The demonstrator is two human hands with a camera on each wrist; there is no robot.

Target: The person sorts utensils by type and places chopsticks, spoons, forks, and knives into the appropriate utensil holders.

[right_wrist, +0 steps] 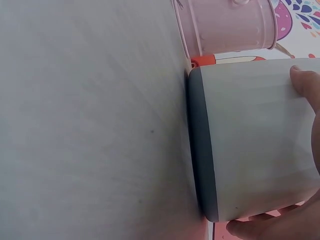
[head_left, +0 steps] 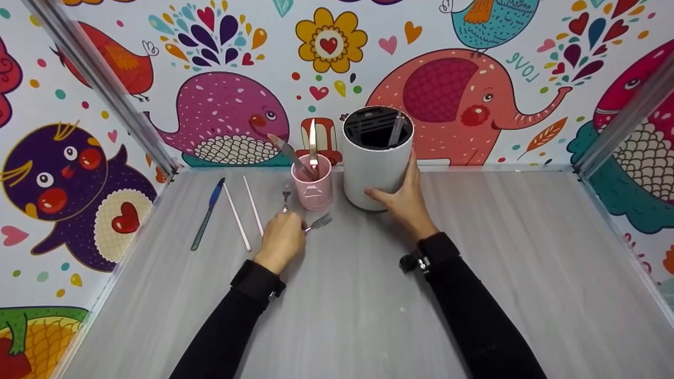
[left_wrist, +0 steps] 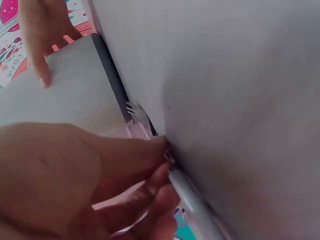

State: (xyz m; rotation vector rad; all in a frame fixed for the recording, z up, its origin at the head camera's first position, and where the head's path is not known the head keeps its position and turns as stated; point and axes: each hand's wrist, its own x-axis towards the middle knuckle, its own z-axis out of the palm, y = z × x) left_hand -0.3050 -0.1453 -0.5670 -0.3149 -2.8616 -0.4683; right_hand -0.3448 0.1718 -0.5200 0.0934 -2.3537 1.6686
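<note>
Fork [head_left: 319, 222], aimed toward two o'clock, is being pinched by left hand [head_left: 280, 238], holder [head_left: 368, 171] being gripped by right hand [head_left: 408, 199], ideally steadily.

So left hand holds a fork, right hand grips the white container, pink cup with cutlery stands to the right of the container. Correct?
One fix: the pink cup with cutlery stands to the left of the white container, per the head view. Left hand holding a fork and right hand gripping the container are right.
</note>
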